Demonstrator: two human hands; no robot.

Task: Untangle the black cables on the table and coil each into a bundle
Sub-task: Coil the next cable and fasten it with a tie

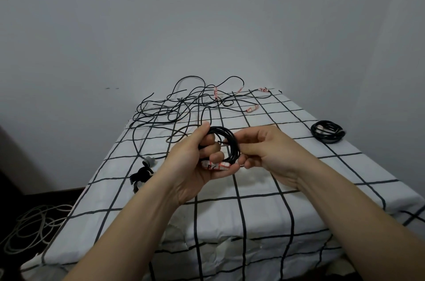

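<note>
Coiling step: one black cable is wound into a small coil (227,140), held up in both hands just above the checked surface (257,214); I'd judge this bundle is at the closing stage, not the winding.
Left hand (197,163): grasping the coil, thumb over the top of the loops, fingers curled through the middle, with a white-and-red tag (215,166) lying across them.
Right hand (264,149): fingers curled against the coil's right side, pinching the loops there; a short loose end (221,142) pokes into the ring (whether it is being tucked, I cannot tell).
Finished bundle (327,131): lying on the surface well to the right.
Tangle (181,105): the rest of the black cables, heaped at the far left of the surface, some strands trailing toward the hands.
Next move: seemingly securing that end so the loops hold, then setting the coil down near the finished bundle; it calls for a steady left grip, since the loops look springy.
Off to the side: black straps (141,176) at the left edge, a pale cable (34,223) on the floor.
</note>
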